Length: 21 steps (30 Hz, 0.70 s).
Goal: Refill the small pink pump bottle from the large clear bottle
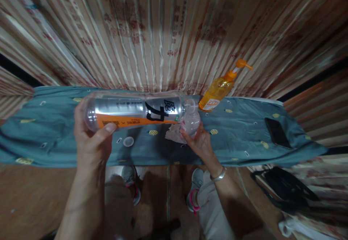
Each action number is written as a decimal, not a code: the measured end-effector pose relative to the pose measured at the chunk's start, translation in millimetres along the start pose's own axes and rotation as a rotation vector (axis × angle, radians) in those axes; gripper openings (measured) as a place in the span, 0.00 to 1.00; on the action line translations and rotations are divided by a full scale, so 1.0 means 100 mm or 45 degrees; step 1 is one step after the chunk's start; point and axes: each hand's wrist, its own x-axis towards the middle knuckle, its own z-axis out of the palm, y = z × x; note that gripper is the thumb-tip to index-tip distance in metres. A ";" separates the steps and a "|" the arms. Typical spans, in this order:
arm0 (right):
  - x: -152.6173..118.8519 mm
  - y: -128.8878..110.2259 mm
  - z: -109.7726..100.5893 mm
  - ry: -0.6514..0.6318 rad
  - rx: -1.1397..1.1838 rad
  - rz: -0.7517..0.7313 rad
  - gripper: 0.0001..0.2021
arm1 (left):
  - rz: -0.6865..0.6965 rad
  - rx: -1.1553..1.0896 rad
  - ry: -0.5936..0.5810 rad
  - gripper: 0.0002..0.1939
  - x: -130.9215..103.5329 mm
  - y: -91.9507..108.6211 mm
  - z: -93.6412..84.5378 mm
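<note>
My left hand is wrapped round the base of a large clear plastic bottle with a silver and orange label. The bottle lies sideways in the air over the cloth, its neck pointing right. In my right hand is a small clear plastic container, held up against the neck of the large bottle. Whether any liquid passes between them I cannot tell. Below the container, a crumpled pale tissue rests on the cloth. A round whitish lid lies under the bottle, nearer to me.
A narrow table wears a teal cloth with pineapple prints. An orange pump bottle stands at its back edge, beyond my right hand. Farther right lies a black phone. Patterned curtains hang behind; a dark bag sits at lower right.
</note>
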 end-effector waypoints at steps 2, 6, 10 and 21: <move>0.00 0.00 0.00 0.005 0.017 -0.008 0.42 | -0.018 -0.017 0.027 0.40 0.00 0.00 0.01; 0.01 -0.01 -0.02 -0.001 0.033 -0.001 0.41 | 0.010 0.012 0.011 0.39 0.00 0.01 0.01; 0.01 0.00 -0.02 -0.015 0.014 -0.009 0.40 | 0.040 0.003 -0.021 0.38 0.00 0.01 0.02; 0.01 -0.01 -0.04 -0.058 0.036 0.015 0.36 | -0.011 -0.120 0.066 0.41 0.01 0.04 0.06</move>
